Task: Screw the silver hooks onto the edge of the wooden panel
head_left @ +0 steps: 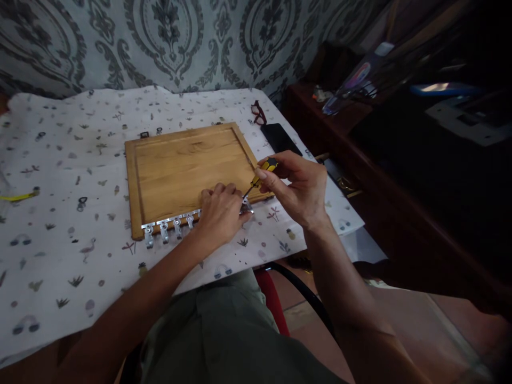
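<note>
My right hand (300, 181) is closed round the yellow and black handle of a screwdriver (266, 169). Its thin shaft slants down to the left, and the tip meets a metal piece by my left hand. That hand (222, 208) lies bent over the front edge of a framed wooden panel (188, 170), its fingers closed on a strip of silvery metal hooks (164, 226). The strip runs along the panel's near edge, with several hooks hanging over towards me. My left fingers hide part of the strip, and the exact contact at the screwdriver tip is hard to see.
The panel lies flat on a table with a white patterned cloth (92, 170). Behind its right corner are a black phone (281, 138) and dark-framed glasses (258, 113). A yellow tool (20, 196) lies far left. A dark wooden cabinet (340, 128) with a bottle (358, 77) stands right.
</note>
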The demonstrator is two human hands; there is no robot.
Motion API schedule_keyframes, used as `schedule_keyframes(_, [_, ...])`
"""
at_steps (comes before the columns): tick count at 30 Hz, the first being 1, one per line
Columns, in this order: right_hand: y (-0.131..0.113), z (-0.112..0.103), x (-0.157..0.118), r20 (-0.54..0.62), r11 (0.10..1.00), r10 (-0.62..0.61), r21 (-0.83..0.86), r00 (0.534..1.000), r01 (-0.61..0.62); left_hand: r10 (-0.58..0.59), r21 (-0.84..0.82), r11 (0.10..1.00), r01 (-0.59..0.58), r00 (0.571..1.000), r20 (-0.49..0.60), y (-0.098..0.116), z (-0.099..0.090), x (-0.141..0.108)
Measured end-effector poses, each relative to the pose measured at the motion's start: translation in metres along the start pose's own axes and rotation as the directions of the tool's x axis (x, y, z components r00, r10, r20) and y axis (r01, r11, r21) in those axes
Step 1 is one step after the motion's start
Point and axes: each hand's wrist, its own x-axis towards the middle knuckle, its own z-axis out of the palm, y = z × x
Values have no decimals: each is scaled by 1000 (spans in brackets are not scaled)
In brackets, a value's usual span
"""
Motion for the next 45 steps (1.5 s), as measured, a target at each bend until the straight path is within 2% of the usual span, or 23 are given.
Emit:
schedule_keyframes(4, [-2,-2,-7,-180,1000,-18,1,984,19,16,-3,1000,-16,1000,-12,-2,2,-1])
schedule_keyframes(7, [-3,-6,-8,-244,1000,4,22,970,2,23,8,1000,-23,1000,-13,-2,2,-1])
schedule_keyframes(19, [5,-5,-11,-134,999,33,42,990,-27,-13,7,1000,13,1000,14,2,-2,0])
schedule_keyframes(34, [2,-10,-2,8,997,44,59,999,-45,-17,6,1000,17,999,31,3,-4,1])
schedule_keyframes(45, [3,-11,4,72,997,-8,77,997,2,-3,17,1000,3,1000,13,1,-2,0])
